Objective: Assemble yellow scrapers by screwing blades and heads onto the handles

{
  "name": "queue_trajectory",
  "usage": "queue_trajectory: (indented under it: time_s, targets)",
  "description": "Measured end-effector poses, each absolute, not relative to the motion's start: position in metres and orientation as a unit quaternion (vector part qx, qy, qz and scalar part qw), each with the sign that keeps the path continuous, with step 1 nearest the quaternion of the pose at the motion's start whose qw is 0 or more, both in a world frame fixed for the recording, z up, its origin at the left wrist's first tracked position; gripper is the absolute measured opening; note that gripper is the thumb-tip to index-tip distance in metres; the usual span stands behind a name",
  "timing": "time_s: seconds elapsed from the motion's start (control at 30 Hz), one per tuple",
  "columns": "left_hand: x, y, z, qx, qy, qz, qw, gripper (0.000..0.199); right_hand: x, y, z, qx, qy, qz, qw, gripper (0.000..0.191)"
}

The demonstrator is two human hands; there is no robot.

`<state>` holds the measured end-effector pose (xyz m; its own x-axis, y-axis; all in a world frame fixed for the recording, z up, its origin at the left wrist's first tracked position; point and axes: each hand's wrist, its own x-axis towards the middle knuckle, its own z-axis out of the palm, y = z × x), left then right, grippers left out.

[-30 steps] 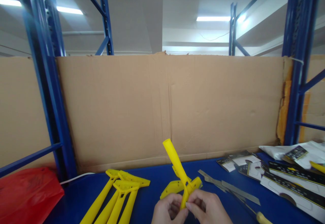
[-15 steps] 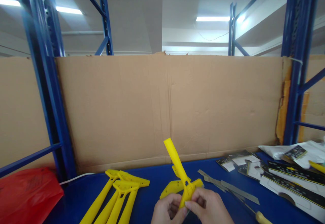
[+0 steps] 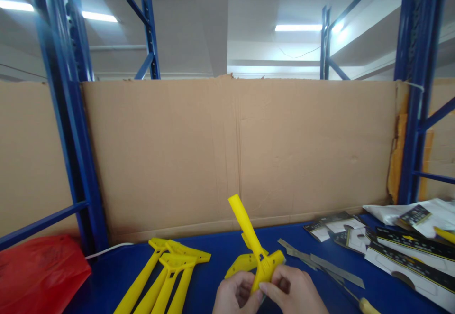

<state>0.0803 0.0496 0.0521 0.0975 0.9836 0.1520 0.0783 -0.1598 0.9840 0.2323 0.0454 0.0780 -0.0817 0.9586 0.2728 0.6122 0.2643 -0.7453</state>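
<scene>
Near the bottom centre, my left hand point(image 3: 234, 294) and my right hand point(image 3: 295, 289) both hold a yellow T-shaped plastic handle point(image 3: 247, 221). Its shaft points up and to the left, and its wide head lies between my fingers. A thin greyish edge shows along the head, mostly covered by my fingers. Both hands are closed, thumbs pressed on the head's lower end. Just behind it on the blue table point(image 3: 209, 290) lies another yellow plastic piece point(image 3: 241, 264), partly hidden. To the left rest several similar yellow handles point(image 3: 177, 261), heads away from me.
Flat metal strips point(image 3: 337, 271) lie to the right, beside a thin tool with a pale yellow handle point(image 3: 368, 306). Black-and-white packaging cards point(image 3: 412, 266) and a white plastic bag point(image 3: 384, 213) fill the right side. A red bag point(image 3: 42, 273) sits at left. Cardboard point(image 3: 170, 152) walls the back between blue posts point(image 3: 81, 171).
The view has shifted very slightly. Both hands keep the same grip on the yellow handle, with no clear movement of it.
</scene>
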Motion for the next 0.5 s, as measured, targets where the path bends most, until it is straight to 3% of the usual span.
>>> queue_trajectory:
  time_s: [0.5]
  targets:
    - [0.068,0.055,0.063,0.515,0.459,0.511,0.513,0.050,0.264,0.041,0.112,-0.541,-0.730,0.139,0.395,0.021]
